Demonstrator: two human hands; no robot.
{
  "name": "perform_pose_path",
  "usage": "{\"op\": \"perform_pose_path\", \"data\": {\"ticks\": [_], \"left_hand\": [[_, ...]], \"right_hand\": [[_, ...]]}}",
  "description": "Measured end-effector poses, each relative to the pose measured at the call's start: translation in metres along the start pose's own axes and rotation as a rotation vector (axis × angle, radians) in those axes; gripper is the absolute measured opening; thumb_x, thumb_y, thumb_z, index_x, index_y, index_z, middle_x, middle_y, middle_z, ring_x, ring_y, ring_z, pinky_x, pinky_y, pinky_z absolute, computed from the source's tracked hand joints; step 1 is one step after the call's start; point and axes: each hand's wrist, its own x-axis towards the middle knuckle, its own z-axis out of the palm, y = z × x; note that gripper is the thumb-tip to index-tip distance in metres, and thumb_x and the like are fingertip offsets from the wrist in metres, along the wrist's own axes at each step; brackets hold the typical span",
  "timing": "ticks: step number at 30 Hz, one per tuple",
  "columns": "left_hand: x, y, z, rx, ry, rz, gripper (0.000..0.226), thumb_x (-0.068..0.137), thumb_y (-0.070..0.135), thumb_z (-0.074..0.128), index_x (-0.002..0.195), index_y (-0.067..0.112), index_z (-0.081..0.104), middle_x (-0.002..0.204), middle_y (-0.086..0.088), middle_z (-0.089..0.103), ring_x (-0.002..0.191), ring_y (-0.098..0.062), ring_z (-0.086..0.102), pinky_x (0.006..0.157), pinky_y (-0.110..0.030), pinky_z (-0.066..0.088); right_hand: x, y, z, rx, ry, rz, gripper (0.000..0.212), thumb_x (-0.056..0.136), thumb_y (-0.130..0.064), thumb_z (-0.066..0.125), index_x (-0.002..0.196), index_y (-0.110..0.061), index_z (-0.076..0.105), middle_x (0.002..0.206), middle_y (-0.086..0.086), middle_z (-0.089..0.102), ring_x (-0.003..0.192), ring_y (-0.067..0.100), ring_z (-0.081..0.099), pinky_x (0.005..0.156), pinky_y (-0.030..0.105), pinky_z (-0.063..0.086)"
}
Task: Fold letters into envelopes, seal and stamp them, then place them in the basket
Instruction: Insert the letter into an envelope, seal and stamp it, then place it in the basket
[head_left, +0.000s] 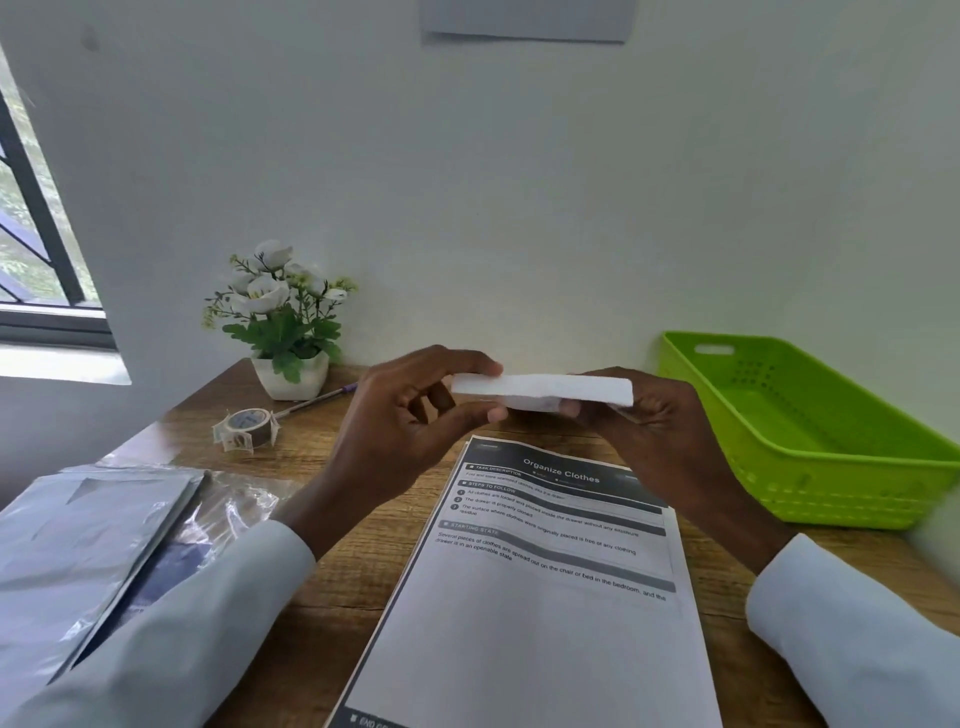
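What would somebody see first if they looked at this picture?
Probably the folded white paper, held up in the middle over the desk between the left hand and the right hand. Next, the bright green basket on the right, and the white flowers in a pot at the back left.

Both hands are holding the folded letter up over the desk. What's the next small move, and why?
Probably lower the folded letter and reach the left hand to the envelope packet at the desk's left: the right hand can hold the letter alone, and the green basket looks empty.
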Motion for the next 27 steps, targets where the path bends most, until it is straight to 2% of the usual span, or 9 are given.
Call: {"op": "perform_pose_path", "data": {"ticks": [2,6,8,11,14,16,19,23,27], "left_hand": [[-0.003,-0.003,0.004,-0.025,0.002,-0.046,0.021,0.08,0.023,0.079,0.099,0.021,0.07,0.09,0.02,0.069,0.055,-0.007,0.052,0.049,-0.009,0.035],[-0.003,0.0,0.007,0.012,0.04,-0.044,0.02,0.081,0.018,0.078,0.098,0.025,0.07,0.088,0.022,0.068,0.059,-0.007,0.058,0.05,-0.009,0.037],[-0.003,0.003,0.008,0.062,0.053,-0.001,0.016,0.083,0.019,0.077,0.096,0.026,0.072,0.091,0.012,0.069,0.065,-0.011,0.061,0.05,-0.019,0.043],[-0.002,0.007,0.009,0.137,0.111,-0.001,0.01,0.084,0.025,0.075,0.094,0.027,0.076,0.095,0.011,0.064,0.064,-0.012,0.059,0.047,-0.033,0.045],[0.002,0.016,0.005,0.268,0.157,0.054,0.01,0.086,0.029,0.073,0.093,0.024,0.078,0.101,0.011,0.063,0.065,-0.01,0.056,0.048,-0.039,0.045],[0.007,0.025,0.002,0.397,0.187,0.142,0.012,0.087,0.029,0.071,0.092,0.021,0.078,0.095,0.006,0.067,0.069,-0.015,0.055,0.048,-0.04,0.044],[0.012,0.036,0.0,0.545,0.202,0.287,0.011,0.087,0.022,0.072,0.091,0.015,0.079,0.088,-0.001,0.071,0.073,-0.02,0.054,0.05,-0.035,0.042],[0.011,0.037,-0.003,0.588,0.147,0.353,0.011,0.087,0.02,0.072,0.092,0.012,0.078,0.087,-0.001,0.072,0.074,-0.02,0.054,0.052,-0.032,0.041],[0.011,0.033,-0.004,0.53,0.11,0.342,0.009,0.085,0.018,0.073,0.089,0.013,0.078,0.085,0.0,0.072,0.073,-0.018,0.055,0.053,-0.037,0.045]], "right_hand": [[-0.001,-0.001,0.003,0.065,-0.017,0.043,0.018,0.083,-0.026,0.072,0.1,-0.031,0.075,0.097,-0.01,0.077,0.093,0.01,0.072,0.083,0.029,0.055],[-0.002,-0.008,0.006,0.168,-0.073,0.079,0.028,0.087,-0.022,0.063,0.113,-0.017,0.072,0.106,-0.017,0.075,0.102,0.003,0.069,0.087,0.014,0.049],[-0.002,-0.011,0.007,0.124,-0.058,0.076,0.028,0.086,-0.024,0.065,0.11,-0.012,0.074,0.104,-0.006,0.076,0.097,0.007,0.07,0.083,0.015,0.05],[0.002,-0.02,0.006,0.033,0.131,0.013,0.029,0.079,-0.023,0.079,0.106,-0.015,0.074,0.103,-0.002,0.073,0.094,0.009,0.068,0.081,0.025,0.053],[0.007,-0.033,-0.001,-0.355,0.266,-0.297,0.044,0.078,-0.013,0.084,0.118,-0.011,0.068,0.119,-0.001,0.06,0.111,0.016,0.061,0.091,0.031,0.052],[0.01,-0.045,-0.003,-0.592,0.276,-0.524,0.03,0.084,-0.013,0.08,0.113,-0.01,0.073,0.115,0.006,0.063,0.112,0.023,0.058,0.093,0.032,0.049],[0.012,-0.054,0.003,-0.714,0.221,-0.691,0.013,0.092,-0.015,0.071,0.101,-0.01,0.078,0.102,0.007,0.073,0.11,0.031,0.058,0.096,0.044,0.048],[0.014,-0.05,0.003,-0.672,0.142,-0.654,0.011,0.088,-0.009,0.073,0.098,-0.011,0.079,0.091,0.001,0.075,0.108,0.029,0.06,0.1,0.049,0.044],[0.014,-0.049,0.002,-0.508,0.11,-0.504,0.009,0.085,-0.012,0.075,0.092,-0.013,0.08,0.086,-0.004,0.075,0.107,0.026,0.058,0.092,0.032,0.045]]}}
